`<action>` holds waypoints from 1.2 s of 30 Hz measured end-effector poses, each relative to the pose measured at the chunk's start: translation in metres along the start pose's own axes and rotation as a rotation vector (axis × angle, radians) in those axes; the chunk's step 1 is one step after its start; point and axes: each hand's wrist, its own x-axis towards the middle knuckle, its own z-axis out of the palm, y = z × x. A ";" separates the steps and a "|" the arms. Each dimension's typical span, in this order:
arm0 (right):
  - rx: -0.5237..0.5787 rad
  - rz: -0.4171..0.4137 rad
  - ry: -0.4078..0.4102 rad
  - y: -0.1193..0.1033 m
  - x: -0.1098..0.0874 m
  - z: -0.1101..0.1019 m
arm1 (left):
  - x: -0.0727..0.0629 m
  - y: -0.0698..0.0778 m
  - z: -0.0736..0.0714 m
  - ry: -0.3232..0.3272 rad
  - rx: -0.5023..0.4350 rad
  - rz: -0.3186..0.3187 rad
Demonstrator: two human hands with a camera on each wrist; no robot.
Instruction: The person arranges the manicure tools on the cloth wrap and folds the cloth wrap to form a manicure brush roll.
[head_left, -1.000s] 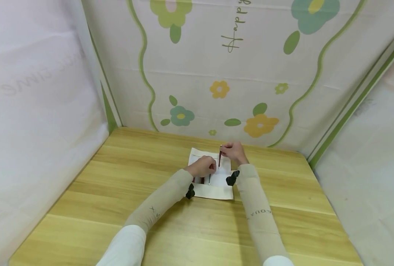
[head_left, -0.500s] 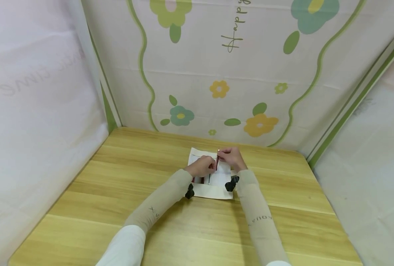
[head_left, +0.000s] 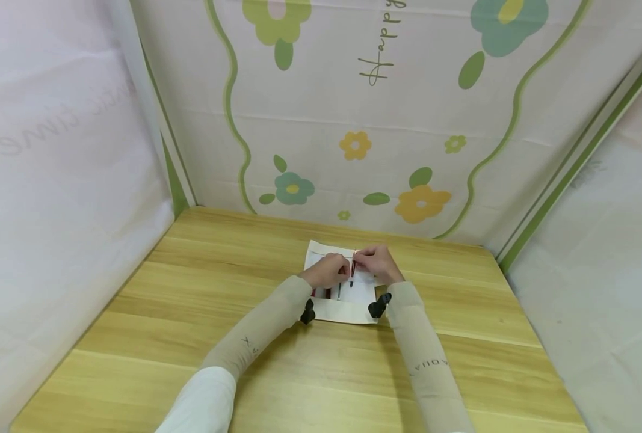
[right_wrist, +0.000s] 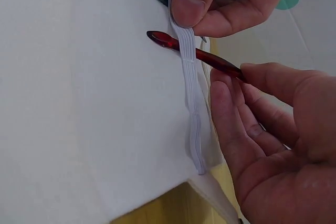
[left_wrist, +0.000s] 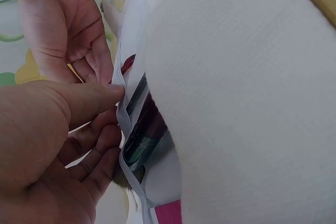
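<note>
My right hand pinches a slim dark red brush between thumb and fingers. Its pointed handle end passes under a white elastic band, and its other end is hidden by the hand. With thumb and fingers, my left hand pinches the band just beside that brush. The band runs across a white cloth brush roll that lies spread on the table. Under the band in the left wrist view are a thick brush with a green ferrule and dark bristles, and a thin dark handle.
Around the roll stretches the wooden table. White fabric with printed flowers hangs behind it, with more fabric at left and right. Small black cameras sit at both wrists. A magenta patch shows at the roll's lower part in the left wrist view.
My right hand has moved left and a little toward me, bringing the red brush from above the roll to under the elastic band. The left hand has stayed in place.
</note>
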 end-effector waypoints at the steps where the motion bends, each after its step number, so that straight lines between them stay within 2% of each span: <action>1: -0.006 -0.005 -0.002 0.000 -0.001 0.000 | 0.000 0.000 0.000 0.001 -0.002 -0.001; 5: -0.032 -0.017 -0.011 0.000 -0.007 0.001 | 0.000 -0.001 0.001 0.006 -0.010 0.000; 16: -0.017 0.009 -0.047 0.000 -0.016 0.001 | -0.001 0.000 0.000 0.008 -0.043 -0.002; 28: 0.157 0.097 -0.156 0.003 -0.016 -0.003 | -0.001 -0.001 0.003 0.018 -0.046 0.009; 36: 0.103 0.185 -0.219 -0.005 -0.013 -0.011 | -0.001 -0.002 0.003 0.019 -0.043 0.009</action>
